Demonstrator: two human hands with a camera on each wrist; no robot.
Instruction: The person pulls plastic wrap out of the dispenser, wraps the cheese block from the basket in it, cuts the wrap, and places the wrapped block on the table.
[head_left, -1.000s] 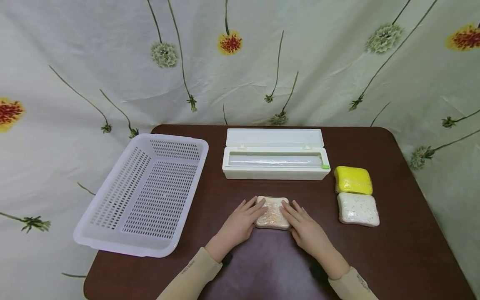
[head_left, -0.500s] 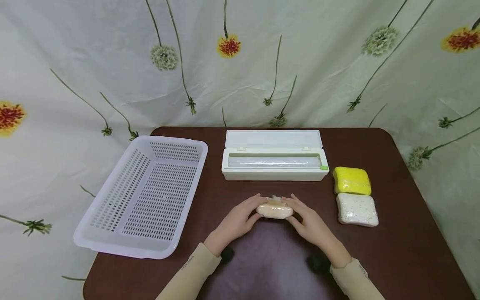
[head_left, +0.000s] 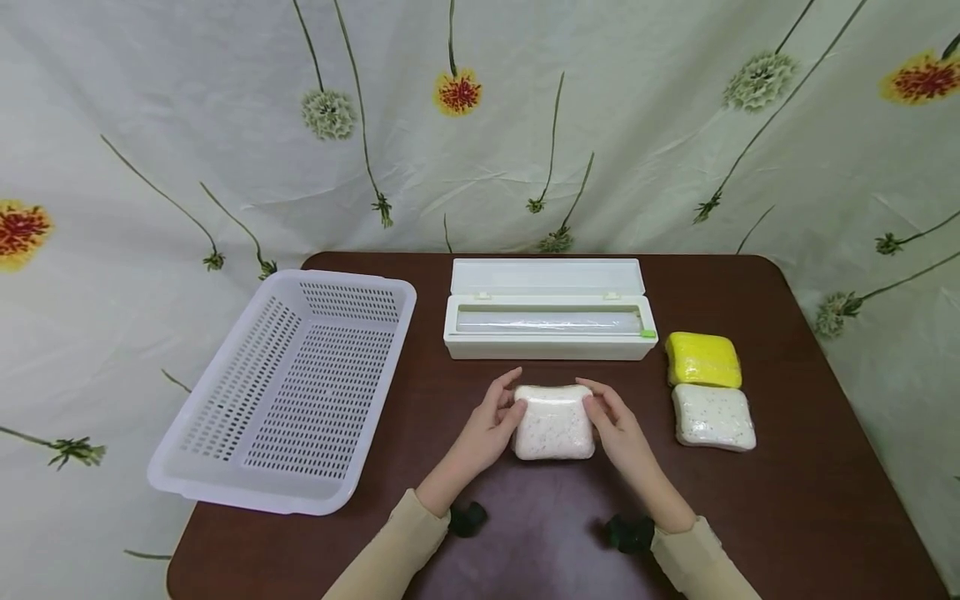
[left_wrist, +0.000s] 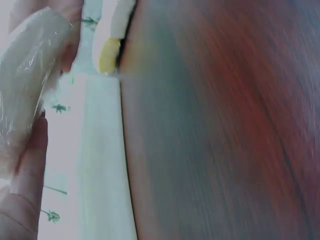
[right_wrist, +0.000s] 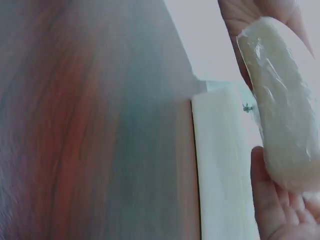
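A white speckled, cushion-shaped block, wrapped in clear film, is held up between both hands with its broad face tilted toward me. My left hand grips its left end, thumb on the near face and fingers behind. At the other end my right hand holds it the same way. The left wrist view shows the film on the block shiny and wrinkled, with a loose bit at the edge. From the right wrist, the block's rounded side appears above the table.
Behind the hands stands a white cling film dispenser, lid up, roll inside, green slider at its right. A white perforated basket sits on the left. At right lie a wrapped yellow block and another wrapped white speckled block.
Both hands first lay flat over the block on the table, its tan-looking side up. They then gripped its ends, raised it and tipped it, and its white speckled face now shows.
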